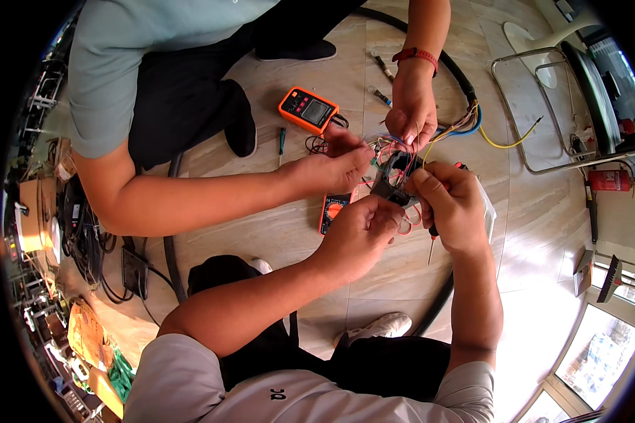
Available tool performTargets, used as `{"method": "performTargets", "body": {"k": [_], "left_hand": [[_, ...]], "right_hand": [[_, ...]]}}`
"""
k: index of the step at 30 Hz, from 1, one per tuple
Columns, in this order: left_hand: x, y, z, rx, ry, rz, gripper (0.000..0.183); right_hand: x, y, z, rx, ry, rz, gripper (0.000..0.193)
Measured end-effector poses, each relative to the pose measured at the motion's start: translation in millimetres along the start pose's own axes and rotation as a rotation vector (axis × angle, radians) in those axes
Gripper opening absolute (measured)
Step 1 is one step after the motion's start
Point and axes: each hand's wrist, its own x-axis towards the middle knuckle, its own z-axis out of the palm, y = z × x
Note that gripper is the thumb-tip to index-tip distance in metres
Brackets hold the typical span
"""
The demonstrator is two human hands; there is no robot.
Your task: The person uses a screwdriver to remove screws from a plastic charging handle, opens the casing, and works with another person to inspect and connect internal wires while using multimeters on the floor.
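Observation:
Between the hands is a small dark grey housing, with thin coloured wires spilling out of its open top. My left hand pinches the housing's near lower edge. On its right side, my right hand has thumb and fingers closed by the housing's rim and wires. Out of the bottom of that hand sticks a slim tool with a dark handle and thin metal shaft; I cannot tell if it is a screwdriver or a test probe. A co-worker's two hands pinch wires from the far side.
An orange-cased meter and a second red meter lie on the tiled floor, near a small screwdriver. Thick black cable curves behind, ending in coloured cores. A metal-framed chair stands right; cluttered shelving lines the left.

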Motion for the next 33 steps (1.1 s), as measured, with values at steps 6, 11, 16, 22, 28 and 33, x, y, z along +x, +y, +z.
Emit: {"method": "performTargets", "body": {"k": [6,11,16,22,28,33], "left_hand": [[3.1,11.6,0.7,-0.077,-0.019,0.236,0.016],[-7.3,13.5,2.6,0.150,-0.099,0.046,0.022],[-5.3,8.9,2.5,0.183,-0.054,0.046,0.020],[-6.0,5.6,5.5,0.231,-0.078,-0.059,0.015],[-8.8,3.2,7.2,0.212,-0.102,-0.019,0.015],[-8.4,1.8,8.1,0.211,-0.117,-0.038,0.016]], "right_hand": [[-0.1,2.9,-3.3,-0.004,-0.027,-0.011,0.027],[-2.9,-2.5,-4.9,0.015,-0.011,-0.012,0.028],[-5.0,-4.8,-3.8,0.024,-0.029,0.003,0.028],[-5.7,-5.4,-5.8,0.052,-0.020,-0.002,0.027],[-5.7,-2.2,-7.3,0.026,-0.022,-0.018,0.027],[-5.9,1.2,-7.9,0.029,-0.008,-0.008,0.027]]}}
